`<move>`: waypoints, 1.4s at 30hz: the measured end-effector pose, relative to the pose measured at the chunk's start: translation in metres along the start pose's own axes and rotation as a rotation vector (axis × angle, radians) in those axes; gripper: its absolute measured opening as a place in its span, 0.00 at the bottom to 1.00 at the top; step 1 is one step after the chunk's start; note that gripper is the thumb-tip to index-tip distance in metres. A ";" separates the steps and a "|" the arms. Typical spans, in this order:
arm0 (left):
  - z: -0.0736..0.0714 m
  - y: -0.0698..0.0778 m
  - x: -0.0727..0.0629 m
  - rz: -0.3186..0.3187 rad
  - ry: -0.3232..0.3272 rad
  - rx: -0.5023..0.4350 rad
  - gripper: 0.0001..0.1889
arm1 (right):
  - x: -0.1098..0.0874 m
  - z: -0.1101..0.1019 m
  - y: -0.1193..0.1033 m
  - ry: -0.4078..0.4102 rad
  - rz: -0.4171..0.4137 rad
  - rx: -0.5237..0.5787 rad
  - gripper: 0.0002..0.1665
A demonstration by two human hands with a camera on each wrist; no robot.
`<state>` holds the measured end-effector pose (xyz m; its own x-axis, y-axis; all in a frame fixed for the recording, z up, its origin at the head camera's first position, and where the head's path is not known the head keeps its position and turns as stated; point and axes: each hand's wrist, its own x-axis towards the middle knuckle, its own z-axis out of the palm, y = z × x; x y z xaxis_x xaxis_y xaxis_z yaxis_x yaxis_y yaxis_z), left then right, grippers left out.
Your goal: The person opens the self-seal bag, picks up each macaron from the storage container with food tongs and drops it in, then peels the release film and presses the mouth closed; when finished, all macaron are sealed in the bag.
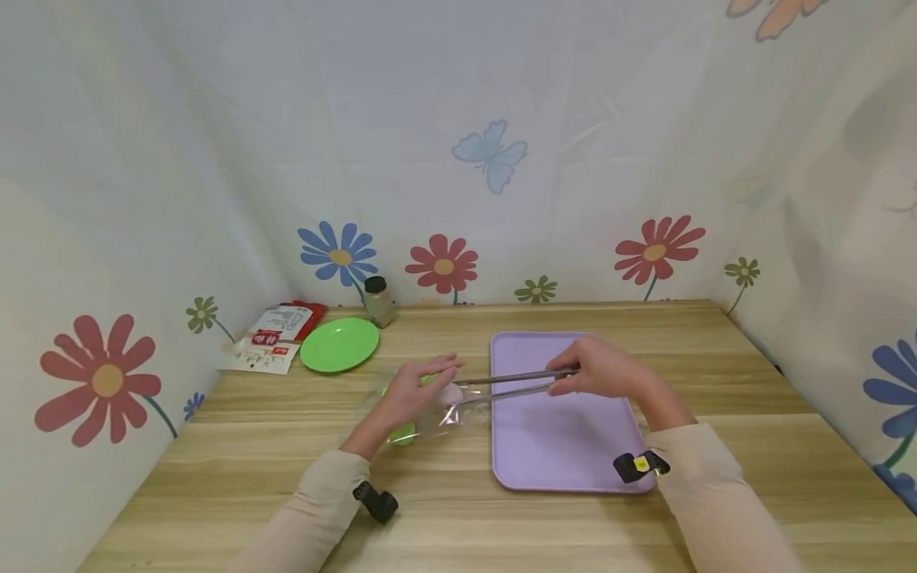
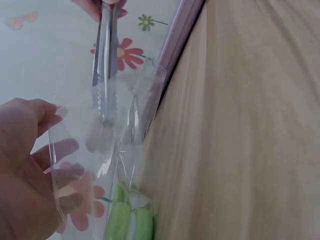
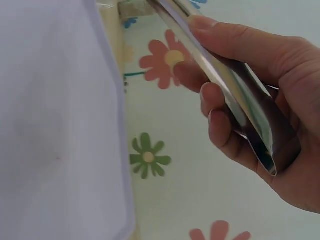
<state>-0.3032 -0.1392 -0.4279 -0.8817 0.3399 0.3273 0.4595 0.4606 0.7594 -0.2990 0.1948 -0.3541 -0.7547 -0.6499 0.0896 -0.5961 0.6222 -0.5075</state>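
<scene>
The tips of the metal tongs (image 1: pixel 501 384) disappear behind the left hand (image 1: pixel 415 387) and the clear plastic bag (image 1: pixel 437 414), so whatever they pinch cannot be made out. The green item (image 1: pixel 403 432) in the bag is mostly covered. Print on the packets (image 1: pixel 271 341) is too small to read.

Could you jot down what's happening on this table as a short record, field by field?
Left hand: holds open a clear plastic bag
Right hand: grips metal tongs, tips pushed into the bag's mouth
In the bag: green pieces at its bottom
Under the right hand: purple tray
Back left: green plate, spice jar, sachets
Surface: wooden table
</scene>
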 end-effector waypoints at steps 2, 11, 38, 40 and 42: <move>0.000 0.001 0.001 0.010 -0.012 -0.006 0.16 | -0.006 -0.007 -0.001 -0.002 0.031 -0.010 0.16; 0.001 0.000 0.001 0.009 -0.007 0.016 0.15 | -0.020 -0.027 -0.013 -0.007 0.077 -0.073 0.14; 0.006 -0.001 0.001 0.016 -0.098 0.137 0.23 | -0.004 -0.008 -0.010 -0.038 0.175 -0.103 0.11; 0.007 -0.003 0.001 -0.003 -0.107 0.145 0.23 | -0.002 -0.005 -0.010 -0.045 0.165 -0.114 0.13; 0.009 -0.005 0.002 -0.013 -0.107 0.157 0.22 | 0.002 -0.002 -0.011 -0.036 0.135 -0.134 0.15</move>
<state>-0.3058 -0.1336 -0.4361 -0.8749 0.4146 0.2504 0.4670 0.5847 0.6633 -0.2942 0.1878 -0.3468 -0.8215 -0.5703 -0.0033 -0.5232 0.7559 -0.3935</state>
